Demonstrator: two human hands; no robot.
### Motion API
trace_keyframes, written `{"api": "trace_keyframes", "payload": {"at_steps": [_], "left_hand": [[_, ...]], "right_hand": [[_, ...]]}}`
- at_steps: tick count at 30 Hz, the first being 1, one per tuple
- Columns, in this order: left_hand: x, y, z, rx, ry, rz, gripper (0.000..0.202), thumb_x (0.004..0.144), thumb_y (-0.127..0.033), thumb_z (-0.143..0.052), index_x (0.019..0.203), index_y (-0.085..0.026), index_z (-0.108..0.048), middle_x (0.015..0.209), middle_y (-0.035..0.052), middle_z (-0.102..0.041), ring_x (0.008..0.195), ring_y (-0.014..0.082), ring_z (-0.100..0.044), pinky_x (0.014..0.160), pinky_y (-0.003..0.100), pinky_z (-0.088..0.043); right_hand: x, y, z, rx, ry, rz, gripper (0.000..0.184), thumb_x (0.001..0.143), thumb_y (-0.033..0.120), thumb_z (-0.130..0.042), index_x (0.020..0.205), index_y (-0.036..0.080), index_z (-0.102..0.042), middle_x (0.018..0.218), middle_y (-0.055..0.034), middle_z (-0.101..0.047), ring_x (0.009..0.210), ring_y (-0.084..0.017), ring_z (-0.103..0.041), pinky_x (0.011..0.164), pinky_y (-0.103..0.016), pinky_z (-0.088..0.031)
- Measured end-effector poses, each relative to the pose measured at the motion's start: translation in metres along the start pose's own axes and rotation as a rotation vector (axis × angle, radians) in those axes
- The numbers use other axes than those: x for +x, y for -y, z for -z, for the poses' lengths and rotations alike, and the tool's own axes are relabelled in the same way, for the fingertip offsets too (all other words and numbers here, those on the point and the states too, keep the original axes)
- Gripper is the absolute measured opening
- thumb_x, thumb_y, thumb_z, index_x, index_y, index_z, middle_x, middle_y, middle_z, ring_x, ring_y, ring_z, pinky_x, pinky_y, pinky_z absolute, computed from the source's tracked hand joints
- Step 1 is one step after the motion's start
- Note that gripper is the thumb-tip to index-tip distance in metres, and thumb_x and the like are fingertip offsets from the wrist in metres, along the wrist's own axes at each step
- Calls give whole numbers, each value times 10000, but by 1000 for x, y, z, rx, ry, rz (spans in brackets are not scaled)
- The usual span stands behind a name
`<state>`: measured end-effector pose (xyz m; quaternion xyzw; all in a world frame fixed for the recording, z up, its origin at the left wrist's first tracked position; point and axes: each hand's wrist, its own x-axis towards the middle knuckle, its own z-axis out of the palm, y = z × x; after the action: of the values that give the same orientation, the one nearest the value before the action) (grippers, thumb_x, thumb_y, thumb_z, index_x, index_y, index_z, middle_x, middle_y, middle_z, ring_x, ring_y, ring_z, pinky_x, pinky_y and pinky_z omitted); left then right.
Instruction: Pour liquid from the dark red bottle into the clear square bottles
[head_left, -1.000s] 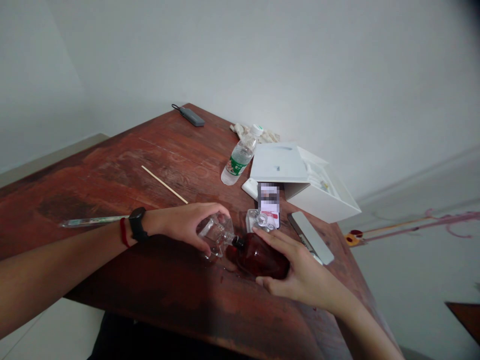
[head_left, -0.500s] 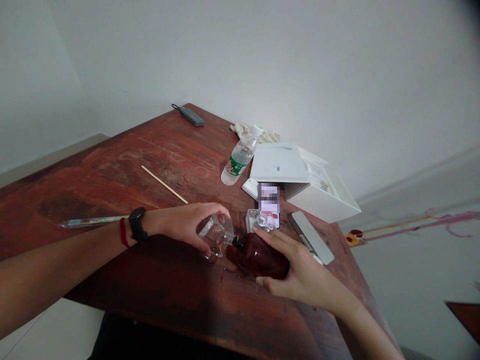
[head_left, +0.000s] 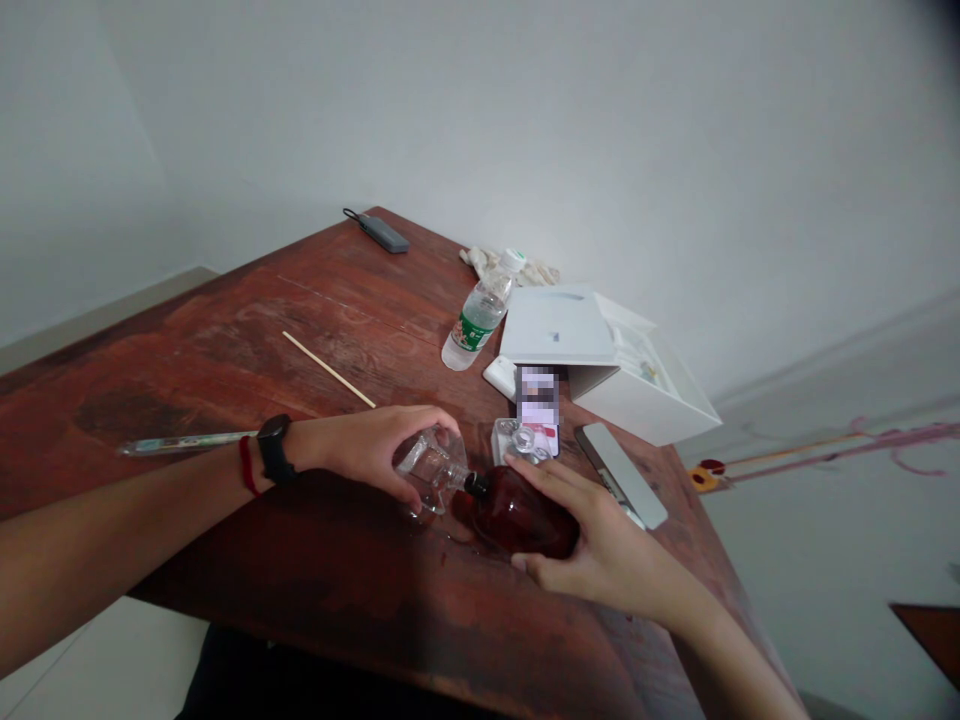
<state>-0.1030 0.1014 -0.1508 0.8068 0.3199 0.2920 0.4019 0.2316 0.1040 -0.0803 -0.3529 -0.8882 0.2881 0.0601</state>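
Left hand (head_left: 364, 450): fingers curled around a clear glass bottle (head_left: 431, 472). Right hand (head_left: 570, 540): fingers spread over a dark red bottle (head_left: 521, 512). The bottles tilt neck to neck, touching, near the front edge of the worktop (head_left: 225, 370).

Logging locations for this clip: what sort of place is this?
Probably a room in a home: a worn wooden table, white walls, and a water bottle and white box on the table.
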Motion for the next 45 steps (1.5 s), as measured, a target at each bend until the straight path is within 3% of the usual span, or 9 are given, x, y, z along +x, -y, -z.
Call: {"api": "trace_keyframes", "payload": {"at_steps": [13, 37, 45], "left_hand": [[0, 1, 0, 4, -2, -11, 788, 738, -378, -1008, 1384, -206, -591, 1318, 110, -723, 1161, 307, -727, 973, 361, -556], [0, 1, 0, -5, 3, 7, 811, 734, -439, -1018, 1383, -211, -589, 1295, 107, -732, 1161, 310, -727, 1003, 382, -547], [0, 1, 1, 5, -1, 5, 800, 730, -423, -1019, 1375, -222, -590, 1309, 104, -730, 1174, 315, -724, 994, 373, -550]], "right_hand": [[1, 3, 1, 3, -4, 6, 839, 792, 228, -841, 1587, 281, -577, 1341, -120, -701, 1183, -336, -746, 1018, -493, -615], [1, 6, 2, -3, -11, 22, 824, 796, 203, -837, 1575, 303, -588, 1287, -102, -716, 1103, -312, -763, 956, -457, -636], [1, 3, 2, -9, -8, 23, 845, 795, 213, -847, 1588, 314, -573, 1340, -111, -712, 1162, -335, -755, 975, -477, -634]]}}
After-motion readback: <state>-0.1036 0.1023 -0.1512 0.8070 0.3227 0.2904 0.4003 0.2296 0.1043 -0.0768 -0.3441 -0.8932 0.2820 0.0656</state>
